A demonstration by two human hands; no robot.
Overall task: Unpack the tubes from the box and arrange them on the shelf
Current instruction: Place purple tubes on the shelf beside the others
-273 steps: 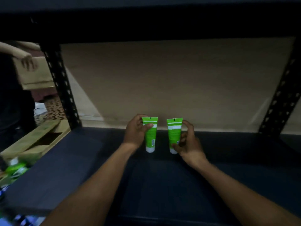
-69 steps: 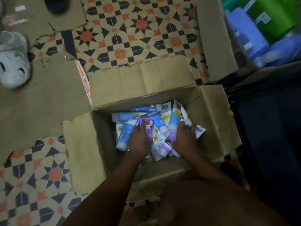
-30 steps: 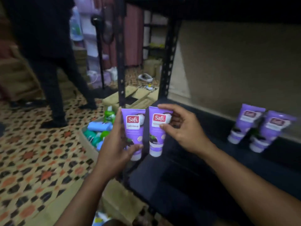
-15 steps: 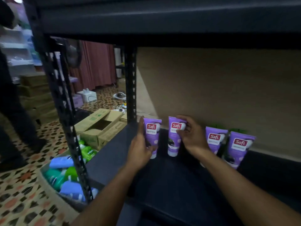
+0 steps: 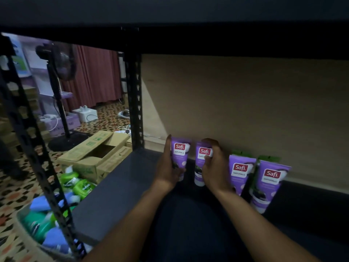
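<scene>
My left hand (image 5: 167, 172) grips a purple Safi tube (image 5: 179, 152), cap down, near the back of the dark shelf board (image 5: 117, 188). Beside it, my right hand (image 5: 214, 167) holds a second purple tube (image 5: 202, 157), also cap down. To the right, two more purple tubes (image 5: 238, 173) (image 5: 268, 184) stand on their caps against the brown back panel (image 5: 245, 110). The tops of two green tubes (image 5: 240, 153) (image 5: 269, 158) show behind them. Whether the held tubes touch the board is hidden by my hands.
A black upright post (image 5: 135, 103) marks the shelf's back left corner, another post (image 5: 37, 157) the front left. The upper shelf (image 5: 170, 19) hangs low overhead. On the floor left stand an open cardboard box (image 5: 94, 154), a basket of green and blue bottles (image 5: 49, 214) and a fan (image 5: 60, 95).
Both hands have carried the two purple tubes from the shelf's left front edge to the back, next to the two standing purple tubes. The camera has moved closer under the upper shelf.
</scene>
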